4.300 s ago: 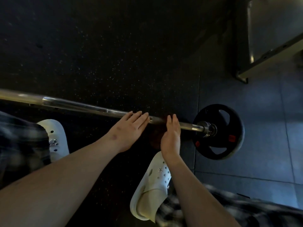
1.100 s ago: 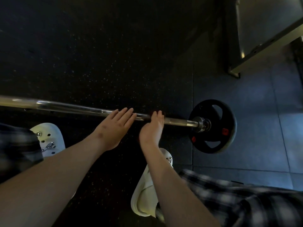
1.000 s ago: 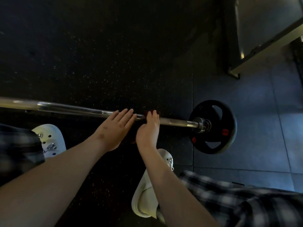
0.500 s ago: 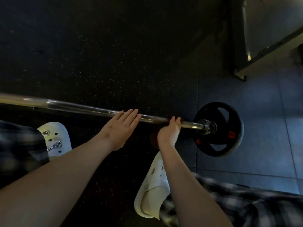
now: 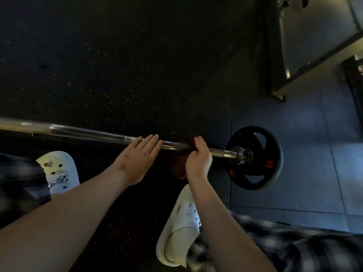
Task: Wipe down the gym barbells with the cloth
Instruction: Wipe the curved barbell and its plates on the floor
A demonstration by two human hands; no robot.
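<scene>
A steel barbell lies across the dark rubber floor, with a black weight plate on its right end. My left hand rests flat on the bar with straight fingers. To its right, my right hand holds a dark reddish-brown cloth wrapped around the bar. Part of the cloth hangs below the bar, left of my right wrist. The bar's left end runs out of view.
My two white clogs stand on the floor just behind the bar. A metal equipment frame sits at the upper right. Grey floor tiles lie under and right of the plate.
My right hand slid with the cloth left along the bar, then back right toward the plate. Its fingers now curl over the bar. My left hand stayed pressed on the bar.
</scene>
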